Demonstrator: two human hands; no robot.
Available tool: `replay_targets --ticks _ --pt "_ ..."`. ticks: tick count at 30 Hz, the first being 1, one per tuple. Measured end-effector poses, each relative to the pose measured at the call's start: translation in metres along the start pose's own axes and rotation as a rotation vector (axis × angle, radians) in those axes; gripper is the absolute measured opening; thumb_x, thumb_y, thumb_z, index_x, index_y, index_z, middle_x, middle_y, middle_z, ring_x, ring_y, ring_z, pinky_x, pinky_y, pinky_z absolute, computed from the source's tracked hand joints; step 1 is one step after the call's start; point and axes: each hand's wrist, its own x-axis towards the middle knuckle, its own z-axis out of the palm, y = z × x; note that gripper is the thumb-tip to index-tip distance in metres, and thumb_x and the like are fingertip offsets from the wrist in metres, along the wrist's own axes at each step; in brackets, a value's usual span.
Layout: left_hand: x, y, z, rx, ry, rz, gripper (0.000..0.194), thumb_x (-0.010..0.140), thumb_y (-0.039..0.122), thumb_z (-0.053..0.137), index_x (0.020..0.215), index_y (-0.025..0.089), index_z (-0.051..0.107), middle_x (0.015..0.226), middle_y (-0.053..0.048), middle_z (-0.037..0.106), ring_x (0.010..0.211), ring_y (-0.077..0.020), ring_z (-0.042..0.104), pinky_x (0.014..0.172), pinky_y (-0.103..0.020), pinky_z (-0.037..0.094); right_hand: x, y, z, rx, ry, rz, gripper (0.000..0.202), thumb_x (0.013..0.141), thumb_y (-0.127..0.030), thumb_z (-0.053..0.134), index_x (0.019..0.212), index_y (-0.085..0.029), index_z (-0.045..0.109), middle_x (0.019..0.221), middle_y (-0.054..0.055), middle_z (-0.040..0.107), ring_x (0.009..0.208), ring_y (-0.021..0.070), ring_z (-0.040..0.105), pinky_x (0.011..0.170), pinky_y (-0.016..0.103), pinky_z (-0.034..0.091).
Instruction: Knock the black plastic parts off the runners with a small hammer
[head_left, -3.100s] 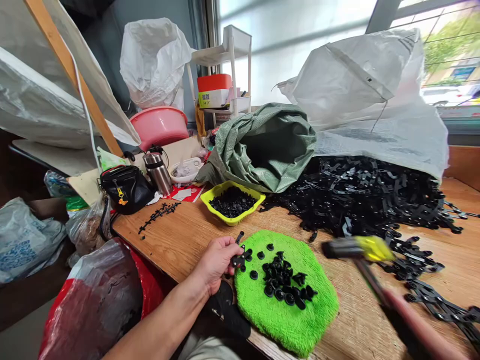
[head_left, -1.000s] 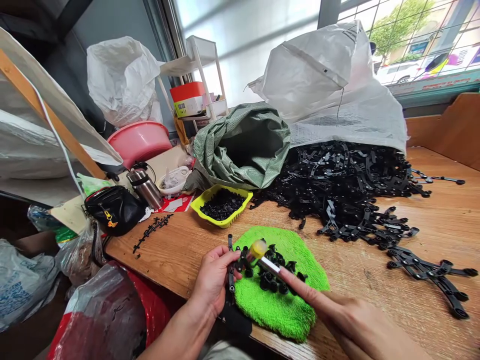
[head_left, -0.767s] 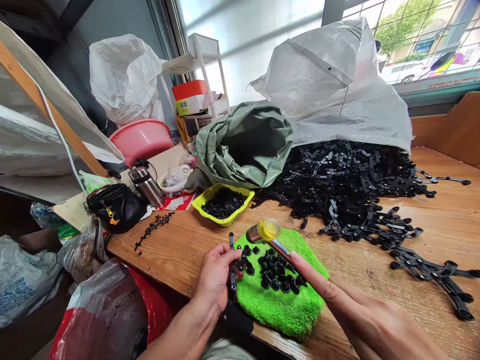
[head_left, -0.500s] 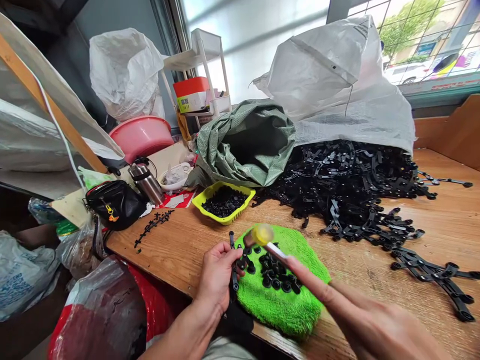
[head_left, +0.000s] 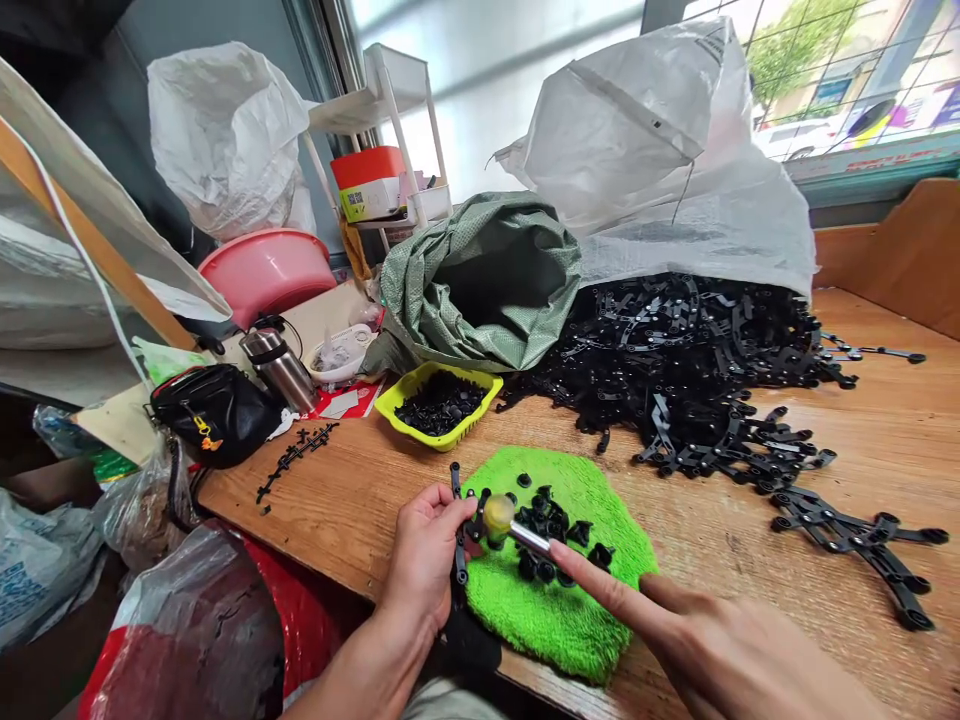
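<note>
A small hammer [head_left: 498, 516] with a yellowish head and metal shaft is in my right hand [head_left: 697, 630], its index finger stretched along the shaft. The hammer head is low, over black pieces beside my left fingertips. Pinched between thumb and fingers of my left hand [head_left: 431, 540] is a black linked part [head_left: 457, 535] at the left edge of the green cloth [head_left: 555, 630]. Small black caps [head_left: 547, 515] lie in a loose cluster on the cloth. The hammer head partly hides the piece under it.
Behind the cloth stands a yellow basket [head_left: 427, 438] of black pieces. A large pile of black linked parts [head_left: 675, 360] spreads at the right, before a white sack [head_left: 637, 150]. A green sack [head_left: 487, 280], steel flask [head_left: 277, 370] and black bag [head_left: 217, 412] are further back and left.
The hammer head has come down onto the pieces by my left fingers. Several caps on the cloth have scattered apart. The whole view has shifted slightly.
</note>
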Motion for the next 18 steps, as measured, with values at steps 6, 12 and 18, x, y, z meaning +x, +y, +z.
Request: replay_targets --ticks 6,12,18 --pt "0.001 -0.002 0.0 0.001 -0.009 0.022 0.028 0.05 0.025 0.068 0.052 0.017 0.042 0.045 0.007 0.05 0.037 -0.004 0.041 0.035 -0.014 0.035 0.001 -0.003 -0.003 -0.022 0.095 -0.028 0.077 0.074 0.002 0.026 0.145 -0.023 0.011 0.067 0.002 0.063 0.044 0.0172 0.06 0.039 0.022 0.046" --pt "0.003 -0.004 -0.002 -0.002 -0.006 0.026 0.029 0.05 0.024 0.069 0.051 0.016 0.042 0.044 0.007 0.047 0.035 -0.0036 0.04 0.033 -0.014 0.034 0.001 0.0 -0.005 0.046 0.04 0.062 0.067 0.082 -0.004 0.021 0.144 -0.027 0.011 0.079 0.005 0.066 0.077 0.0232 0.065 0.055 0.033 0.055" --pt "0.003 -0.003 -0.003 0.021 -0.01 -0.005 0.033 0.049 0.026 0.073 0.051 0.016 0.041 0.043 0.007 0.05 0.032 -0.0038 0.042 0.033 -0.013 0.031 0.002 0.002 -0.022 0.29 0.093 0.069 0.053 0.094 -0.013 0.017 0.143 -0.031 0.013 0.136 -0.004 0.042 0.119 0.0149 0.042 0.096 0.032 0.037"
